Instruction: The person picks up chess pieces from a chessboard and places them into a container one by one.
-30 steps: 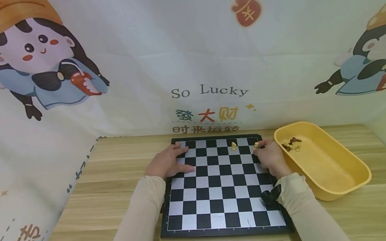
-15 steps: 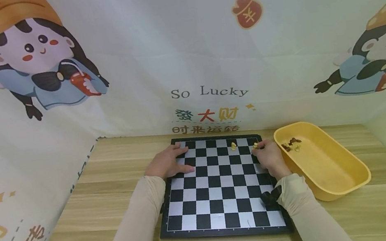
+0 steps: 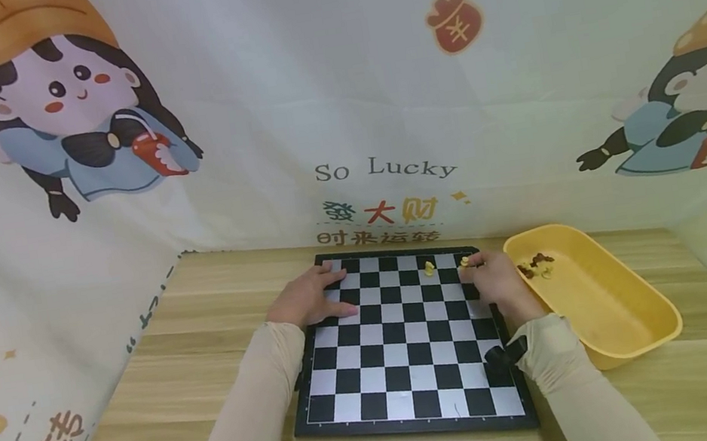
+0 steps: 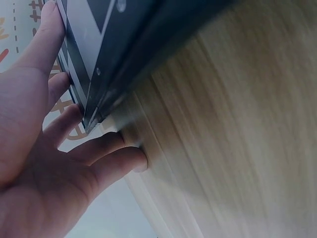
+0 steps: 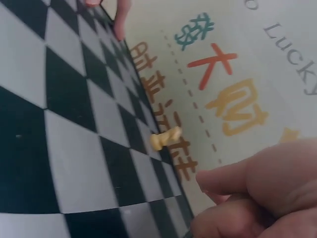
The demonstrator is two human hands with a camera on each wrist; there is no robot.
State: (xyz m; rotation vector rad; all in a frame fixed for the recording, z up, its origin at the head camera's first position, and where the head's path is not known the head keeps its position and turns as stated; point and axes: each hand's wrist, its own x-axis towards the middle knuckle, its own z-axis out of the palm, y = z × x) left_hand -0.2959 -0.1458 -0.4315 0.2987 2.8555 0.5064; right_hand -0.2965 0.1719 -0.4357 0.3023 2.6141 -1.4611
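The chessboard (image 3: 405,335), checked black and white, lies on the wooden table. On its left edge rests my left hand (image 3: 304,300), fingers spread; in the left wrist view its fingertips reach along and past the board's rim. At the far right corner my right hand (image 3: 498,282) pinches a small yellow chess piece (image 3: 465,262) between thumb and fingertips. The right wrist view shows the hand's curled fingers (image 5: 223,181) but hides that piece. Another yellow chess piece (image 3: 428,268), knight-like in shape, stands on the far row, a little left of the right hand.
A yellow plastic bin (image 3: 615,318) stands right of the board, close to the right forearm. Several dark red and yellow chess pieces (image 3: 543,261) lie in its far left end. A printed cloth (image 3: 336,101) hangs behind the table's far edge.
My right hand has shifted slightly left and toward the far edge, and the pinched chess piece has moved with it. The left hand and the board have stayed put.
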